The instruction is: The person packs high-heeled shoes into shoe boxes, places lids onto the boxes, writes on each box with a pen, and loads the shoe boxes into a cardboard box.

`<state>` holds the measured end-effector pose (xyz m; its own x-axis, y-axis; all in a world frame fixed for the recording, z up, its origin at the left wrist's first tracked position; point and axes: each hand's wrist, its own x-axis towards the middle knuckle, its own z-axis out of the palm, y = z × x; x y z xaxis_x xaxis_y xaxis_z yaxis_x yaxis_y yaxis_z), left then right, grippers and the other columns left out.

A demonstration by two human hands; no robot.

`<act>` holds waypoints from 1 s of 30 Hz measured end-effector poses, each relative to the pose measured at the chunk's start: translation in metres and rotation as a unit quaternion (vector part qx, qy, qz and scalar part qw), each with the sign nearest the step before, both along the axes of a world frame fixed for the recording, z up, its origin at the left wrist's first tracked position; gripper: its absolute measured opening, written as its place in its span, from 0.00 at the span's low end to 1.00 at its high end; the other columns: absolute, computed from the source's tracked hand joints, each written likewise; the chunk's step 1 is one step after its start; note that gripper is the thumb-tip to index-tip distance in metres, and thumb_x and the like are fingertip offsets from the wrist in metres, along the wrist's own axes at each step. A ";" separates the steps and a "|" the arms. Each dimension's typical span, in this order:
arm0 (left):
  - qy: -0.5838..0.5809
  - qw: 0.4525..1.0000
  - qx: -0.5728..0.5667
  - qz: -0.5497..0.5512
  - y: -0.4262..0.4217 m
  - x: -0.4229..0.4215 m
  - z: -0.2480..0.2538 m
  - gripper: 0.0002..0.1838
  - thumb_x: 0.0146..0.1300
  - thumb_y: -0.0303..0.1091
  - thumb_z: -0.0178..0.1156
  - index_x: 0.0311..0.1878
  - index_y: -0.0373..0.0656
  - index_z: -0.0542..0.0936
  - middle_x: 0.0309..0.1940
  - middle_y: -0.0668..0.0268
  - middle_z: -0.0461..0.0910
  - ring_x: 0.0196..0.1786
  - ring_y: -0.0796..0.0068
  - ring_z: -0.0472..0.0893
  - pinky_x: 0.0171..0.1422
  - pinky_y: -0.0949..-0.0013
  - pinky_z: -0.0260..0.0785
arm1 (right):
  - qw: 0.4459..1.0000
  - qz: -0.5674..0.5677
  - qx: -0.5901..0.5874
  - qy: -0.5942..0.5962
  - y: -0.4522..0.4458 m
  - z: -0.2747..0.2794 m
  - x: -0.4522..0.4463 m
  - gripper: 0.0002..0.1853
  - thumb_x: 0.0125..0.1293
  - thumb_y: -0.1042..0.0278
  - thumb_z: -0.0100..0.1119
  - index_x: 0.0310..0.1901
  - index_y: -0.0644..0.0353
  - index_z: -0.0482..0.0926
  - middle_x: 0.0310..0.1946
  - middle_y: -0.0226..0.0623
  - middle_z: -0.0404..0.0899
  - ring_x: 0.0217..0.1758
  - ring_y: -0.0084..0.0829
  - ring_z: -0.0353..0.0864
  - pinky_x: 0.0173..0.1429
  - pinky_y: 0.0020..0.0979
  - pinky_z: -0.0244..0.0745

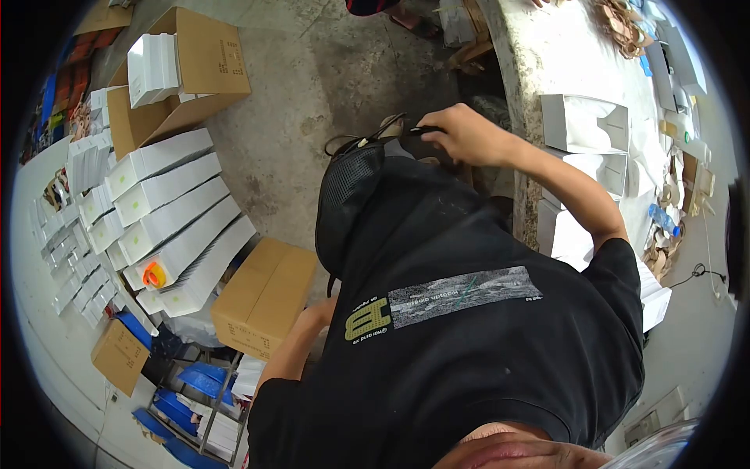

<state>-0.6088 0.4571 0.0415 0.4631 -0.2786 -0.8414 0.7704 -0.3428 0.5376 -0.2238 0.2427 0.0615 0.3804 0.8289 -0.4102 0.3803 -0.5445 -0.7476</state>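
Observation:
A black backpack (344,191) with a mesh side pocket and a thin drawn cord hangs against the front of my body. At its top edge my right hand (462,134) is closed, thumb and fingers pinching a black strap (426,129) of the backpack. My left hand (322,311) is low on the left side, by the backpack's lower part. Its fingers are hidden behind the backpack and my black T-shirt (500,352).
Stacked white boxes (180,195), an orange tape roll (154,274) and an open carton (211,55) stand left. A closed carton (262,293) sits near my left arm. On the right, a table (527,47) holds open white boxes (586,125) and a bottle (664,219). Ahead is another person's foot (414,22).

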 end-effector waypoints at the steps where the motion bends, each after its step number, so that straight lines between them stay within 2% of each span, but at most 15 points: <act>1: 0.002 1.000 -0.004 0.002 -0.003 -0.004 0.001 0.27 0.73 0.56 0.52 0.36 0.38 0.81 0.26 0.56 0.80 0.33 0.64 0.82 0.40 0.63 0.72 | 0.993 -0.031 -0.048 0.104 -0.003 0.015 0.004 0.14 0.67 0.76 0.53 0.52 0.68 0.80 0.28 0.46 0.83 0.35 0.43 0.86 0.42 0.43 0.79; 2: 0.003 1.000 -0.005 0.003 -0.004 -0.007 0.000 0.27 0.73 0.56 0.52 0.36 0.38 0.81 0.26 0.56 0.80 0.33 0.64 0.82 0.40 0.63 0.72 | 0.972 -0.061 -0.095 0.206 -0.006 0.024 0.006 0.14 0.69 0.77 0.52 0.54 0.67 0.79 0.27 0.48 0.83 0.34 0.45 0.86 0.42 0.44 0.78; 3: 0.005 1.000 -0.008 0.007 -0.004 -0.008 0.000 0.27 0.73 0.56 0.52 0.36 0.38 0.81 0.27 0.56 0.80 0.33 0.64 0.82 0.40 0.63 0.72 | 0.974 -0.020 -0.133 0.184 -0.013 0.028 0.005 0.16 0.71 0.75 0.51 0.58 0.67 0.77 0.31 0.50 0.84 0.38 0.51 0.85 0.44 0.43 0.78; 6: 0.007 1.000 -0.013 0.023 -0.010 -0.014 0.001 0.26 0.73 0.56 0.52 0.37 0.38 0.81 0.27 0.57 0.80 0.34 0.65 0.82 0.40 0.63 0.72 | 0.991 0.038 0.112 0.058 -0.055 -0.017 -0.016 0.14 0.72 0.73 0.51 0.55 0.68 0.77 0.33 0.55 0.82 0.39 0.57 0.82 0.43 0.44 0.77; 8: 0.006 0.999 -0.016 0.034 -0.012 -0.016 0.002 0.26 0.73 0.56 0.52 0.37 0.38 0.81 0.27 0.57 0.80 0.34 0.65 0.82 0.40 0.63 0.72 | 0.998 0.050 0.027 0.036 -0.056 0.003 -0.029 0.10 0.73 0.69 0.52 0.45 0.69 0.76 0.32 0.57 0.81 0.38 0.60 0.79 0.40 0.48 0.73; 9: 0.005 0.999 -0.017 0.039 -0.012 -0.018 0.003 0.26 0.73 0.56 0.52 0.37 0.38 0.81 0.28 0.57 0.81 0.34 0.65 0.82 0.41 0.63 0.72 | 0.999 0.047 -0.014 0.016 -0.058 -0.001 -0.037 0.12 0.73 0.66 0.53 0.37 0.69 0.71 0.30 0.60 0.78 0.39 0.62 0.77 0.40 0.52 0.70; 13: 0.002 0.998 -0.015 0.057 -0.009 -0.029 0.006 0.26 0.73 0.55 0.52 0.38 0.38 0.81 0.28 0.57 0.81 0.34 0.65 0.82 0.41 0.63 0.72 | 0.999 0.010 -0.031 0.012 -0.063 -0.022 -0.063 0.13 0.73 0.65 0.53 0.37 0.68 0.69 0.26 0.61 0.77 0.37 0.62 0.76 0.39 0.53 0.68; 16: -0.005 0.997 -0.013 0.072 -0.006 -0.037 0.006 0.26 0.73 0.55 0.52 0.38 0.38 0.81 0.29 0.57 0.81 0.34 0.65 0.82 0.41 0.63 0.72 | 0.999 -0.031 -0.026 -0.018 -0.065 -0.028 -0.077 0.12 0.73 0.65 0.53 0.37 0.67 0.69 0.26 0.61 0.77 0.37 0.63 0.76 0.38 0.53 0.68; 20: -0.037 0.993 0.011 0.112 -0.001 -0.048 0.000 0.26 0.73 0.55 0.52 0.39 0.38 0.81 0.29 0.57 0.81 0.35 0.65 0.82 0.41 0.63 0.73 | 0.996 -0.065 -0.056 -0.002 -0.058 -0.019 -0.091 0.11 0.73 0.65 0.53 0.38 0.66 0.70 0.28 0.62 0.76 0.38 0.64 0.75 0.39 0.55 0.67; 26: -0.090 0.976 0.039 0.193 0.008 -0.045 -0.024 0.25 0.73 0.55 0.52 0.40 0.38 0.81 0.30 0.57 0.81 0.35 0.65 0.82 0.42 0.64 0.73 | 0.997 0.000 -0.052 -0.048 -0.065 -0.034 -0.098 0.07 0.70 0.71 0.54 0.37 0.67 0.70 0.23 0.63 0.75 0.33 0.64 0.76 0.31 0.54 0.66; 28: -0.091 0.973 0.043 0.210 0.007 -0.043 -0.035 0.25 0.73 0.55 0.52 0.40 0.39 0.81 0.30 0.58 0.81 0.36 0.65 0.82 0.42 0.64 0.73 | 0.996 0.019 -0.066 -0.058 -0.072 -0.032 -0.100 0.09 0.70 0.69 0.53 0.35 0.67 0.71 0.24 0.64 0.75 0.33 0.64 0.78 0.33 0.55 0.69; 29: -0.092 0.971 0.043 0.218 0.009 -0.041 -0.040 0.25 0.73 0.55 0.52 0.40 0.39 0.81 0.31 0.58 0.82 0.36 0.65 0.82 0.42 0.64 0.73 | 0.988 0.037 -0.134 -0.062 -0.084 -0.055 -0.099 0.09 0.67 0.67 0.54 0.35 0.65 0.75 0.30 0.66 0.77 0.39 0.60 0.81 0.38 0.55 0.73; 30: -0.092 0.969 0.047 0.225 0.012 -0.041 -0.043 0.25 0.73 0.55 0.52 0.40 0.39 0.81 0.31 0.58 0.82 0.36 0.65 0.82 0.42 0.64 0.73 | 0.988 0.042 -0.089 -0.117 -0.101 -0.088 -0.101 0.10 0.66 0.64 0.55 0.35 0.63 0.74 0.24 0.60 0.78 0.36 0.55 0.84 0.36 0.50 0.75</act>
<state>-0.6503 0.4687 -0.0016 0.6650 0.0605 -0.7444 0.7468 -0.0477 0.6633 -0.3253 0.1414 -0.0270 0.4154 0.7837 -0.4618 0.5810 -0.6192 -0.5281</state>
